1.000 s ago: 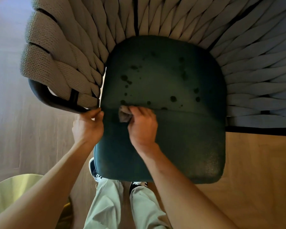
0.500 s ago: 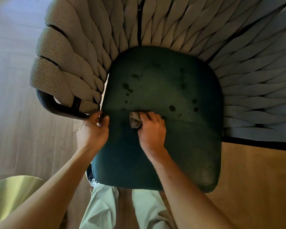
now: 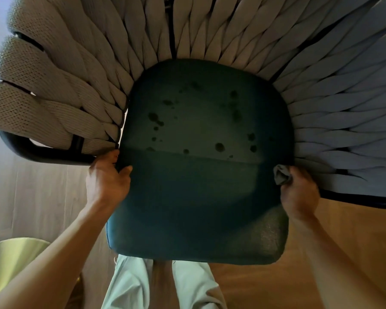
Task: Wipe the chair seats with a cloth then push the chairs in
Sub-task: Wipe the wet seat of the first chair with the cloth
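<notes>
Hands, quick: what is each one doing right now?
Left hand: grips the dark teal cushioned chair seat's left edge.
Right hand: holds a small grey cloth.

The woven chair back (image 3: 321, 74) runs off the top and right edges; the cloth (image 3: 280, 176) (mostly bunched inside the right hand (image 3: 300, 192)) barely shows.

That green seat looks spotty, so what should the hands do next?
Probably sweep the cloth, bunched in the right hand at the seat's right edge, back across the dark spots behind the seam, while the left hand grips the left edge.
</notes>
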`<move>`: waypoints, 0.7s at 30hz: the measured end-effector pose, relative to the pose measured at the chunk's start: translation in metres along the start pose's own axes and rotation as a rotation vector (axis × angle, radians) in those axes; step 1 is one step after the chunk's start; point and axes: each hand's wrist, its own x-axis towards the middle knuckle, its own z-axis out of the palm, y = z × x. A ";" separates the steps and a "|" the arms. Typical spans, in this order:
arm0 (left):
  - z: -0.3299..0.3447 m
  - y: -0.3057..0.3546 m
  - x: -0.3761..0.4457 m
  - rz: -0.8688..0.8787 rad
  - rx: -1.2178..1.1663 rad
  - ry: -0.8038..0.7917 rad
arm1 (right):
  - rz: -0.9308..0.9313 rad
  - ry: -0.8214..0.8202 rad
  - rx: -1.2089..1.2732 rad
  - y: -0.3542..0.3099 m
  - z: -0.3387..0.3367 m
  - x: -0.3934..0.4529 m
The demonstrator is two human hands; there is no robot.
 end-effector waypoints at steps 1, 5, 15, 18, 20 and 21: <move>0.000 0.000 0.000 0.005 0.007 0.005 | 0.016 0.011 0.027 0.003 0.001 0.001; 0.000 0.000 -0.001 0.016 0.011 0.018 | 0.035 0.090 0.172 -0.015 0.008 -0.002; -0.004 0.001 -0.002 -0.035 -0.038 0.014 | -0.298 0.049 0.317 -0.176 0.036 -0.040; -0.007 0.007 -0.003 -0.063 -0.064 0.043 | -0.353 0.008 0.408 -0.235 0.040 -0.054; -0.010 0.014 -0.003 -0.126 -0.102 0.034 | -0.380 -0.033 0.447 -0.269 0.041 -0.059; -0.011 0.017 -0.003 -0.167 -0.119 0.028 | -0.392 -0.059 0.456 -0.283 0.042 -0.061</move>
